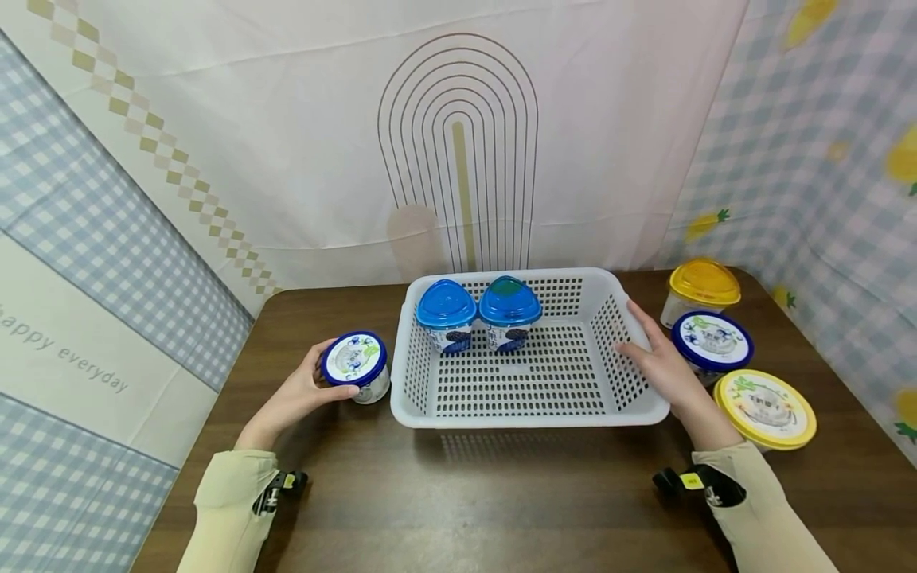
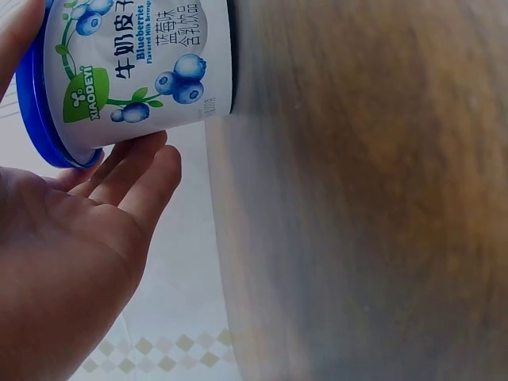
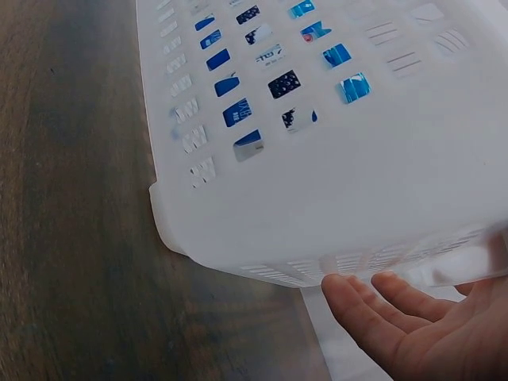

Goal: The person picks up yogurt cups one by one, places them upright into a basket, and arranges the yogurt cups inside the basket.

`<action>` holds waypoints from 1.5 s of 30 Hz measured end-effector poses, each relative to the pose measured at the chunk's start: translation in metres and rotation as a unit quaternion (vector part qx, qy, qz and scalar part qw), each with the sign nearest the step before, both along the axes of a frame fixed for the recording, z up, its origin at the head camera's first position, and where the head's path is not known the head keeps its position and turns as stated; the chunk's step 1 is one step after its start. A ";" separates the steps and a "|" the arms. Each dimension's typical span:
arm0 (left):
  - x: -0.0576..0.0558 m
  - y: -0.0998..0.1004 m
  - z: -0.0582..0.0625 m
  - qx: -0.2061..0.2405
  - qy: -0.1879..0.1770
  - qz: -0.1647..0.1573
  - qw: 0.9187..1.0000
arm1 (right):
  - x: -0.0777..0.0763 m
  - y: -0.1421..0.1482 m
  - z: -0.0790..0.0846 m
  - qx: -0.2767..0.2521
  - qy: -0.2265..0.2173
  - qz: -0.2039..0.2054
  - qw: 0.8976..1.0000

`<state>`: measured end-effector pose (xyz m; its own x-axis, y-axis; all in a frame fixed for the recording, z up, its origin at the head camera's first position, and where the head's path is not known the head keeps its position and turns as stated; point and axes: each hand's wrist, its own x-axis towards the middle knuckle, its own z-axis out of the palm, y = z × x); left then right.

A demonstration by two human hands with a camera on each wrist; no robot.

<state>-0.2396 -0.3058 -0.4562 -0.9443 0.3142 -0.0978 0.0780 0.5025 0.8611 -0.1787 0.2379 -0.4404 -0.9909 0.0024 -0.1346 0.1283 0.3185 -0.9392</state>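
My left hand (image 1: 301,394) grips a round tub with a blue lid (image 1: 354,358), thumb on the near side and fingers around the far side. The left wrist view shows blueberries printed on the white wall of this tub (image 2: 151,63). My right hand (image 1: 662,362) holds the right end of a white perforated plastic basket (image 1: 526,420), its thumb over the rim on the inner side. In the right wrist view, fingertips (image 3: 341,294) lie along the basket's wall. Two blue-lidded cups (image 1: 446,306) (image 1: 510,302) stand side by side in the basket's back left part.
Right of the basket stand a cup with a yellow domed lid (image 1: 704,282), a tub with a dark blue lid (image 1: 712,341) and a tub with a yellow lid (image 1: 765,407). A brown wooden table (image 1: 466,501) bears everything, with cloth hangings (image 1: 322,159) behind and beside it.
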 end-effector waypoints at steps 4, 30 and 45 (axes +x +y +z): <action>0.001 -0.001 0.000 0.000 0.002 0.002 1.000 | 0.000 0.000 0.000 0.000 0.001 -0.001 1.000; 0.003 -0.006 0.001 0.016 0.018 0.033 0.999 | 0.001 0.000 0.001 0.003 -0.007 0.001 1.000; 0.003 -0.010 0.007 0.019 0.023 0.032 0.999 | 0.001 0.001 -0.001 0.000 -0.002 0.003 1.000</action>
